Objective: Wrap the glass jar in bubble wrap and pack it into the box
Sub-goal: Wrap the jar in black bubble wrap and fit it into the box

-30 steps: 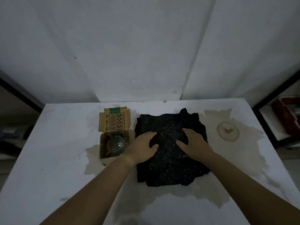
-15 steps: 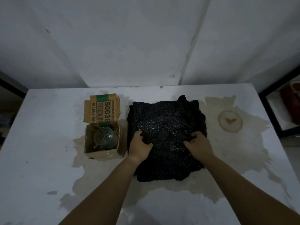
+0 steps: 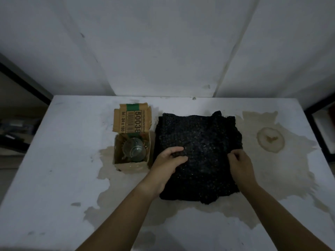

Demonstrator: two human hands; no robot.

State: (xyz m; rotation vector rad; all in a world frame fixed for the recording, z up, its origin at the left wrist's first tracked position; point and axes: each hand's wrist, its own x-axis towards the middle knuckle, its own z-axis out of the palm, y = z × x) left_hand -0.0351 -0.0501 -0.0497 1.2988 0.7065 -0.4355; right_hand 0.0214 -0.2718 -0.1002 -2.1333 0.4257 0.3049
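A folded sheet of black bubble wrap (image 3: 199,138) lies flat in the middle of the white table. My left hand (image 3: 167,161) rests on its left part with fingers curled into the wrap. My right hand (image 3: 240,163) pinches the wrap at its right side. To the left stands a small open cardboard box (image 3: 133,164) with its printed flap folded back. The clear glass jar (image 3: 134,149) sits inside the box.
The white table (image 3: 54,160) carries large brown stains, with a ring-shaped stain (image 3: 270,139) at the right. A white wall rises behind it. Dark shelving stands at the far left and a black frame at the far right.
Both hands slid from the middle of the bubble wrap toward its near half and curled their fingers into it. The view also tilted slightly.
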